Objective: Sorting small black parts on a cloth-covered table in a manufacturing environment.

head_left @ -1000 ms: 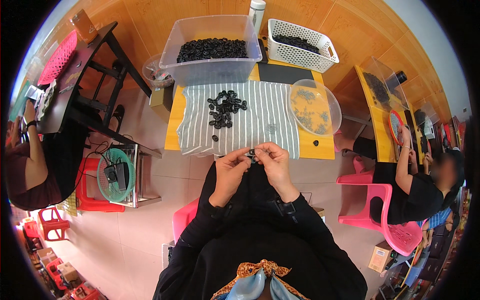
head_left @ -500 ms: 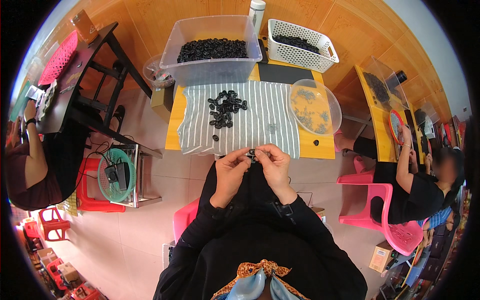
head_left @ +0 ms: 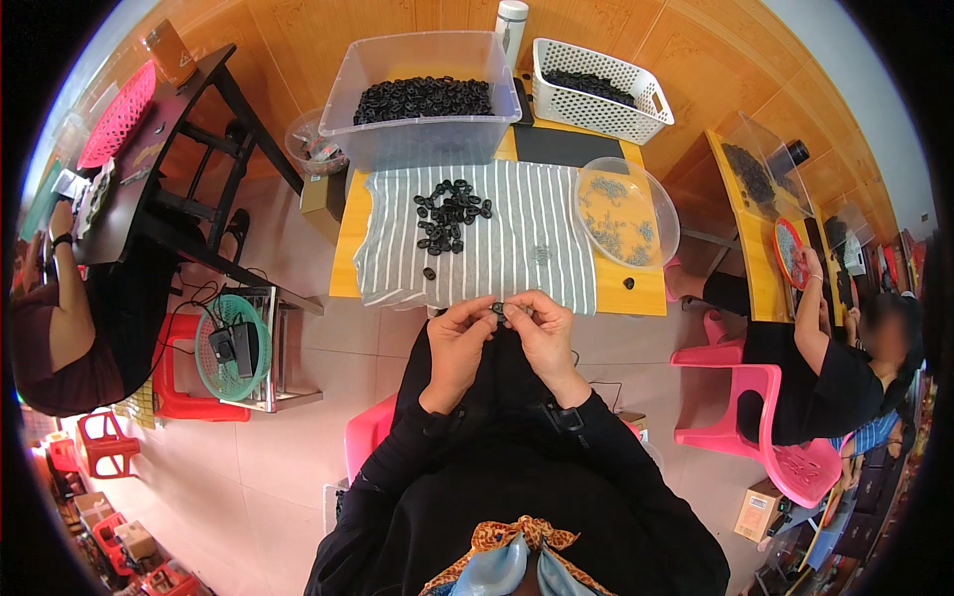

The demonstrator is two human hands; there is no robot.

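Black piece (head_left: 499, 309), one, near six-o'clock edge of striped cloth (head_left: 532, 223).
Left hand (head_left: 459, 350) and right hand (head_left: 545, 343) pinch it; loose pile (head_left: 453, 212) at their eleven o'clock seemingly pending; finished count unclear.

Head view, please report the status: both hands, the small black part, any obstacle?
Left hand and right hand: both pinching. Small black part: held between them, near the striped cloth's front edge. Nothing visible blocking the hands.
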